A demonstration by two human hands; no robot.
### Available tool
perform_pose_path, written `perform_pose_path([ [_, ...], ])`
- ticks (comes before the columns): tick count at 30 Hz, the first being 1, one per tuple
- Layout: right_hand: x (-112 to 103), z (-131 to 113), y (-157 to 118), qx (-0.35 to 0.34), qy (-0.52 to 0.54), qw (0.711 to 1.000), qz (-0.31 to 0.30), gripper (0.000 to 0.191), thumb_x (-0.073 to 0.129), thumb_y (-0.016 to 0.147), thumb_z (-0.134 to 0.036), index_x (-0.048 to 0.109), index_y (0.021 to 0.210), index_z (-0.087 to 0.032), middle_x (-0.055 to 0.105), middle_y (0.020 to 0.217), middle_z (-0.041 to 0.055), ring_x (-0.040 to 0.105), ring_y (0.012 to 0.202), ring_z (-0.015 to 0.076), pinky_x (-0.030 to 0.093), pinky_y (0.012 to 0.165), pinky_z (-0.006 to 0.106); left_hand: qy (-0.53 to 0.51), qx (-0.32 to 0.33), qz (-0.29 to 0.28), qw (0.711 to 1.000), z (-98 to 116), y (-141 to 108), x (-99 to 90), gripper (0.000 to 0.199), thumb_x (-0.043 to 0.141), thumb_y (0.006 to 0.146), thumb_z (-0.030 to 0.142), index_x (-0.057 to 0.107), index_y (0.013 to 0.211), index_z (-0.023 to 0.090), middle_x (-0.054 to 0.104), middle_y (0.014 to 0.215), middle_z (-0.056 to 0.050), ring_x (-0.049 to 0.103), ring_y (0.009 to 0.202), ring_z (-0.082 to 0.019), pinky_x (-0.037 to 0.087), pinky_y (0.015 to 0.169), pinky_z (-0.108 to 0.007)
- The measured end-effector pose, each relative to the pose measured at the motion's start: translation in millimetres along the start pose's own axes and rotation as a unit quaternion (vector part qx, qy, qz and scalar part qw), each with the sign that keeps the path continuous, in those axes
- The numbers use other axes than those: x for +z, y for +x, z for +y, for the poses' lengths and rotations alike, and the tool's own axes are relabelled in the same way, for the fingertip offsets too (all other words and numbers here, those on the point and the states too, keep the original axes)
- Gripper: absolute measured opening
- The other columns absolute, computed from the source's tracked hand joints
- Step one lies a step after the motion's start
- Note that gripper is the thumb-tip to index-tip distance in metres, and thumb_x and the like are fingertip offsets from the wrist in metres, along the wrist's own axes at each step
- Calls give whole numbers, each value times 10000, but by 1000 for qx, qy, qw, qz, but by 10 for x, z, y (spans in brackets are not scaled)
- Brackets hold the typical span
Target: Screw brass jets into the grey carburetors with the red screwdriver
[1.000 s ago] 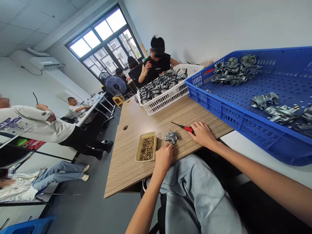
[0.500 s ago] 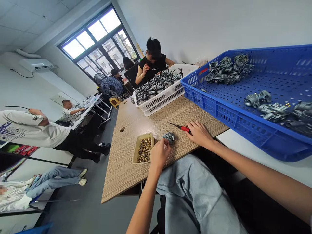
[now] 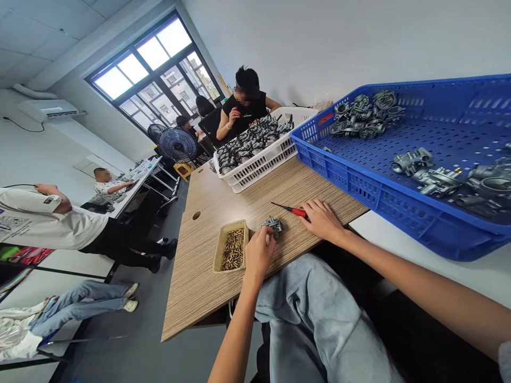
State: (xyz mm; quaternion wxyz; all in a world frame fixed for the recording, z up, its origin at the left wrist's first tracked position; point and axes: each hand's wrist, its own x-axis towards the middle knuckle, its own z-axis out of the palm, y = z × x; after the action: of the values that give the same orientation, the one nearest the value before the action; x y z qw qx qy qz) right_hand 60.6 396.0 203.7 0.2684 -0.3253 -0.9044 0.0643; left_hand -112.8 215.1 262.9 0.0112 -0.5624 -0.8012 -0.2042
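My left hand [image 3: 259, 254] is curled beside a small die-cast carburetor body [image 3: 273, 226], its fingertips at the lower edge, and whatever they pinch is hidden. My right hand [image 3: 322, 221] lies on the wood-grain table [image 3: 199, 276], fingers over the red handle of a small screwdriver [image 3: 293, 210] whose thin shaft points left. To the left of the carburetor stands a small tan tray of brass screws [image 3: 231, 250].
A blue perforated crate [image 3: 343, 175] holding several carburetor bodies sits at the table's right. Behind it, a white crate [image 3: 255, 170] is packed with dark parts. A seated co-worker [image 3: 243, 103] is beyond it. A standing person [image 3: 48, 223] and a floor fan [image 3: 178, 144] are to the left.
My left hand has moved up closer to the carburetor. The whole view has drifted left and tilted slightly. My right hand stays on the screwdriver.
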Motion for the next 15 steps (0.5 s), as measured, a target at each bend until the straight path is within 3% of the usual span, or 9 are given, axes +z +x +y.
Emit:
perform_pose_path([
  [15,8,9,0,1,4,1000,-2,261,575,1031,-338,629,1221,-167,688,1207,145,557,1144,307,366,944,401,24,9,23,999,30,46,6,153,585,1036,219,683,1136,281,706,1130,-15,668,836,-159,516,791,-280],
])
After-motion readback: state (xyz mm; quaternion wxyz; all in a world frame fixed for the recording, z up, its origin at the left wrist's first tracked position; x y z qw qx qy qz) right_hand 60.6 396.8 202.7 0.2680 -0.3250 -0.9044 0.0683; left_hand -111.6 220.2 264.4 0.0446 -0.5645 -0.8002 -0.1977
